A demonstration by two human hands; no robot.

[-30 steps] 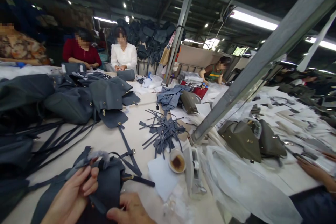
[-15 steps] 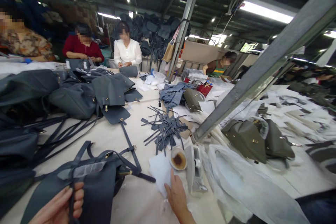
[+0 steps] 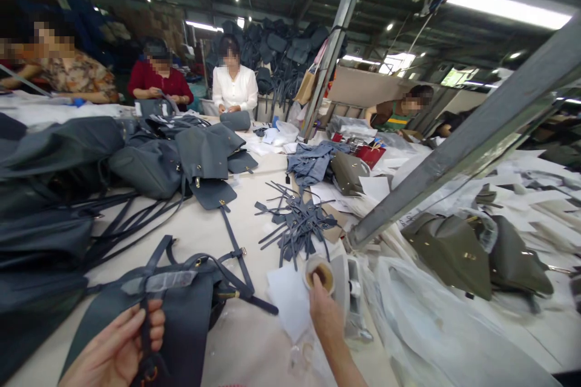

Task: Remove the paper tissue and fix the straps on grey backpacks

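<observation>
My left hand (image 3: 118, 344) is closed around a dark strap of the grey-blue bag (image 3: 181, 308) that lies flat on the table in front of me. A strip of clear wrap covers the bag's top handle (image 3: 158, 282). My right hand (image 3: 324, 311) reaches forward to a small round cup (image 3: 319, 274) holding a brown substance, with the fingertips at its near rim. The cup stands beside a sheet of white paper (image 3: 290, 299) and a clear tape dispenser (image 3: 354, 302). Whether the fingers grip the cup is hidden.
A heap of dark leather strips (image 3: 295, 224) lies beyond the cup. Stacked grey bags (image 3: 149, 163) fill the left side, olive bags (image 3: 454, 251) and plastic sheeting (image 3: 431, 320) the right. A slanted steel post (image 3: 454, 151) crosses the table. Several people work at the far end.
My right hand left the bag, passed over the white paper and now reaches the brown cup. My left hand keeps hold of the bag's strap. The view has shifted slightly left.
</observation>
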